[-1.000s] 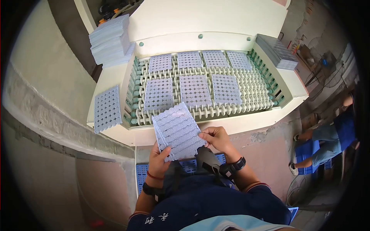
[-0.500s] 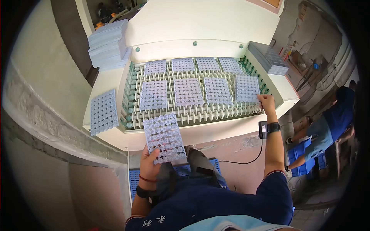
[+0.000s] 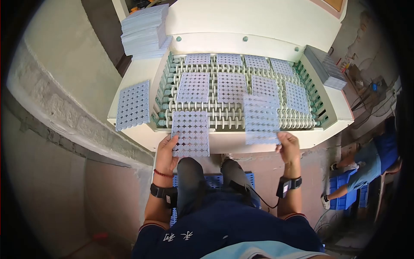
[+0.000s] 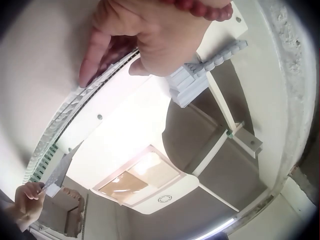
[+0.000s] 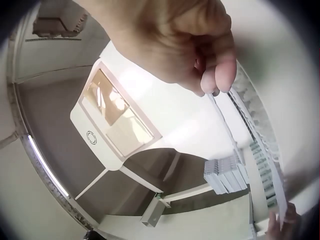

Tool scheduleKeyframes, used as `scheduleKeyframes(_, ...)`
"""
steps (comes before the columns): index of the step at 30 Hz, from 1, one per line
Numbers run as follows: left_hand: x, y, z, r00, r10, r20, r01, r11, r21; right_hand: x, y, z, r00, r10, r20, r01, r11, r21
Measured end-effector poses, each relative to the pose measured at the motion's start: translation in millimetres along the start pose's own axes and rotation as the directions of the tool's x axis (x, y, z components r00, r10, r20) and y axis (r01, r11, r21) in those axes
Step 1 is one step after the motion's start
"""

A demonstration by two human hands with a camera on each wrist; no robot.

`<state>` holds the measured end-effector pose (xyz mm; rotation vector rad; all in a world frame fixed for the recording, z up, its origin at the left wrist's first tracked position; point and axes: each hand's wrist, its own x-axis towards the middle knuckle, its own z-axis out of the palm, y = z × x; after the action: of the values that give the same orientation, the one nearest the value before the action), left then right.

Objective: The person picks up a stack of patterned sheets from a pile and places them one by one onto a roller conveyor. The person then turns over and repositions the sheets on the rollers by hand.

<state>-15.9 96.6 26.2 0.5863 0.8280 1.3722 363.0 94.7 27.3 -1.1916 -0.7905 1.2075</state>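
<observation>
My left hand (image 3: 166, 151) grips a light-blue panel of round pieces (image 3: 190, 134) by its left edge, thumb on top, in front of the roller bed. My right hand (image 3: 288, 146) pinches the near right corner of a second such panel (image 3: 261, 123) between thumb and fingers. That panel is motion-blurred and tilted, overlapping the front rollers and a laid panel in the head view. In the right wrist view, the pinched panel (image 5: 220, 117) shows edge-on below the fingertips. More panels (image 3: 231, 87) lie in two rows on the white rollers (image 3: 224, 117).
A tall stack of panels (image 3: 144, 32) stands on the machine's left ledge, with a single panel (image 3: 133, 105) nearer me. Another stack (image 3: 325, 67) sits on the right ledge. At the far right, a person (image 3: 375, 146) bends beside blue crates (image 3: 343, 190).
My right hand laid a panel at the front row's right end, then came back and now carries another. Panels on the rollers have shifted farther back. The left hand still holds its panel.
</observation>
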Motion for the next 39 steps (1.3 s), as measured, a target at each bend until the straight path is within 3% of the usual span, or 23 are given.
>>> scheduleKeyframes(4, -5.2, 2.8, 1.1, 0.999, -0.050, 0.015, 0.051, 0.996, -0.072, -12.1, 37.0, 57.1, 0.986, 0.117, 0.122, -0.130, 0.986, 0.104)
scheduleKeyframes(7, -8.6, -7.0, -12.9, 1.000, -0.026, -0.016, 0.024, 0.993, -0.118, -10.5, 45.1, 67.4, 0.979, 0.147, 0.141, -0.154, 0.987, 0.044)
scheduleKeyframes(10, -9.7, -17.1, -26.5, 1.000, 0.022, -0.014, -0.025, 0.981, -0.193, -5.9, 48.4, 67.0, 0.980, 0.142, 0.139, -0.145, 0.989, 0.007)
scheduleKeyframes(12, -8.6, -19.5, -24.5, 0.991, 0.118, -0.065, -0.131, 0.957, -0.258, -3.6, 45.3, 66.6, 0.982, 0.140, 0.129, -0.143, 0.990, 0.012)
scheduleKeyframes(19, 1.8, -27.8, -23.7, 0.991, 0.101, -0.093, -0.131, 0.894, -0.429, 1.8, 53.9, 69.7, 0.986, 0.141, 0.089, -0.146, 0.988, 0.050)
scheduleKeyframes(24, -6.6, -16.9, -18.9, 0.995, 0.095, 0.005, -0.081, 0.878, -0.472, -1.0, 52.4, 63.5, 0.988, 0.133, 0.076, -0.139, 0.987, 0.077)
scheduleKeyframes(28, -17.2, -1.6, -34.5, 0.976, 0.094, -0.196, -0.173, 0.883, -0.436, -1.5, 49.6, 51.4, 0.996, 0.086, 0.015, -0.086, 0.996, 0.023)
scheduleKeyframes(30, -22.6, 23.8, -34.2, 0.871, 0.172, -0.461, -0.352, 0.872, -0.340, -2.1, 47.2, 43.8, 0.999, 0.043, -0.005, -0.043, 0.999, 0.027)
scheduleKeyframes(31, -22.2, 35.3, -39.1, 0.825, 0.288, -0.487, -0.443, 0.864, -0.240, -2.4, 46.8, 40.7, 1.000, 0.014, -0.015, -0.014, 0.999, 0.040)
scheduleKeyframes(32, -23.1, 48.6, -45.1, 0.818, 0.293, -0.495, -0.450, 0.861, -0.235, -3.0, 45.0, 39.0, 1.000, 0.006, -0.028, -0.005, 0.999, 0.049)
scheduleKeyframes(34, -23.3, 75.9, -53.6, 0.840, 0.433, -0.328, -0.507, 0.842, -0.185, -4.3, 43.0, 38.0, 0.999, -0.022, -0.030, 0.024, 0.999, 0.046)
scheduleKeyframes(35, -19.0, 88.9, -51.8, 0.838, 0.435, -0.328, -0.509, 0.840, -0.186, -5.6, 42.0, 38.5, 0.999, -0.024, -0.028, 0.025, 0.999, 0.046)
scheduleKeyframes(37, -8.6, 111.5, -45.7, 0.887, 0.342, -0.311, -0.367, 0.930, -0.025, -8.6, 40.1, 41.1, 0.999, -0.039, -0.009, 0.039, 0.998, 0.048)
scheduleKeyframes(39, 1.8, 120.5, -46.2, 0.879, 0.370, -0.300, -0.367, 0.928, 0.069, -12.3, 39.1, 45.9, 0.999, -0.044, 0.012, 0.044, 0.998, 0.033)
